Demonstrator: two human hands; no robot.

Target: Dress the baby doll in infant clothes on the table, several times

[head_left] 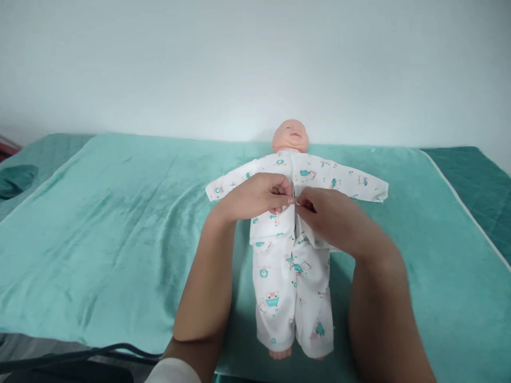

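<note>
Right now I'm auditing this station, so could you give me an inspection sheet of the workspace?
Surface: green blanket, wrinkled on the left.
Main things: doll, face up, in printed white jacket and trousers.
Clutter: dark green item at left edge, unclear what.
Hands: left hand and right hand pinch the jacket's front opening.
Cables: black cable-like strand, lower left.
Surroundings: pale wall behind; grey floor, lower left.

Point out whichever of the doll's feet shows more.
The foot on the picture's left: it pokes clearly out of the trousers, while the other foot shows only as a sliver.
</note>
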